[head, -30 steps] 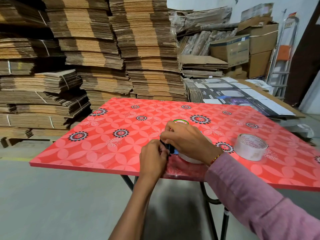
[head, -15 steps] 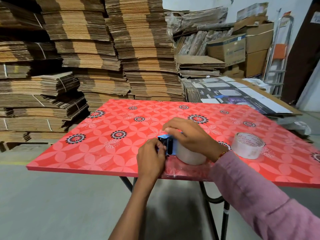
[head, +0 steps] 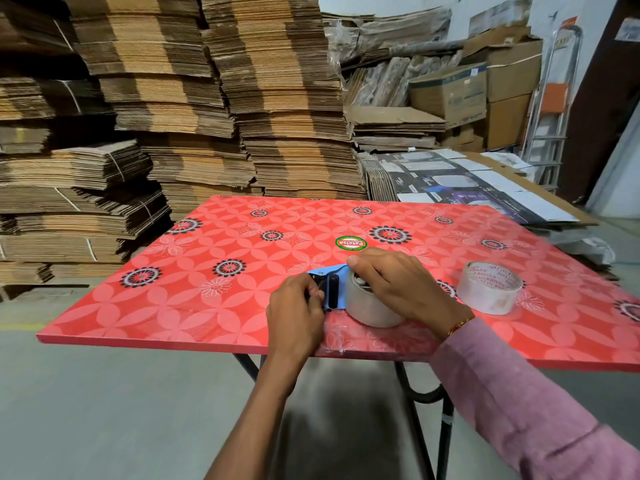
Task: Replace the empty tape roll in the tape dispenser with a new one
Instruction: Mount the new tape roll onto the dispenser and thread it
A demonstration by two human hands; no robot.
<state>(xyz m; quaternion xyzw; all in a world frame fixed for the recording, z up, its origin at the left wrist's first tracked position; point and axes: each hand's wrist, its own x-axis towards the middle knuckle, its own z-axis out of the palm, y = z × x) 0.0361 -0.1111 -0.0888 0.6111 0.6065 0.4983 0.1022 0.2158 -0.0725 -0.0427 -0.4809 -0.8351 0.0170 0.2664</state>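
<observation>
A blue tape dispenser (head: 331, 271) with a black roller lies near the front edge of the red flowered table (head: 207, 306). A clear tape roll (head: 370, 306) sits in the dispenser. My right hand (head: 398, 285) rests over the top of that roll, fingers curled on it. My left hand (head: 298, 313) pinches the dispenser's front end by the roller. A second clear tape roll (head: 490, 287) stands on the table to the right, apart from both hands.
A round green and red sticker (head: 350, 243) is on the tabletop behind the hands. Tall stacks of flattened cardboard (head: 194, 116) rise behind the table, with boxes (head: 485, 88) and a ladder (head: 554, 109) at the back right. Grey floor lies below the table's front edge.
The dispenser's blue frame and black roller have come into view between my hands. My right hand has slid back onto the roll, uncovering the round sticker. The second roll has not moved.
</observation>
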